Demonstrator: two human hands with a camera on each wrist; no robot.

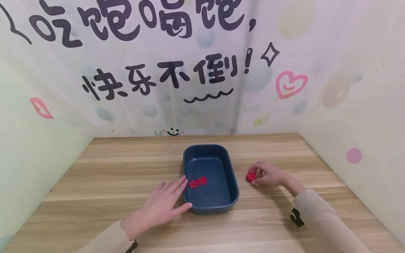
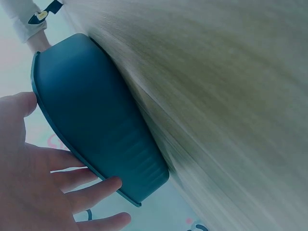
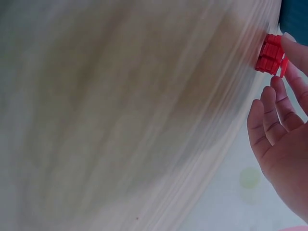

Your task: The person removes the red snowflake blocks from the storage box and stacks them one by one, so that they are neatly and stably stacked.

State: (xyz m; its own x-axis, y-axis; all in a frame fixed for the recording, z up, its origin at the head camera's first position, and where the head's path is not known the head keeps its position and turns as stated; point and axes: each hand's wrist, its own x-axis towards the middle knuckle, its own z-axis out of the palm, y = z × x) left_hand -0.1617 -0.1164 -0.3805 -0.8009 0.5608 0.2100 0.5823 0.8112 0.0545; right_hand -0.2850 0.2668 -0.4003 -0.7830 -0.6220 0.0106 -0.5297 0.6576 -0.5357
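Observation:
A dark blue rectangular tub (image 1: 210,208) stands on the table, with two red notched plastic discs (image 1: 202,181) lying on its floor. My left hand (image 1: 158,205) is at the tub's left side, fingers extended and fingertips at the rim. In the left wrist view the thumb and fingers lie along the tub's outer edge (image 2: 62,139). To the right of the tub, my right hand (image 1: 267,174) pinches a red notched disc (image 3: 284,66) between thumb and forefinger. This disc sits tilted at the top of a short stack of red discs (image 3: 269,54); the other fingers are loosely bent.
The wood-grain table (image 1: 126,154) reaches back to a white printed curtain (image 1: 202,116) with black lettering. Pale walls (image 1: 364,116) close in the left and right sides. Dark bands (image 1: 296,218) show at the sleeve cuffs.

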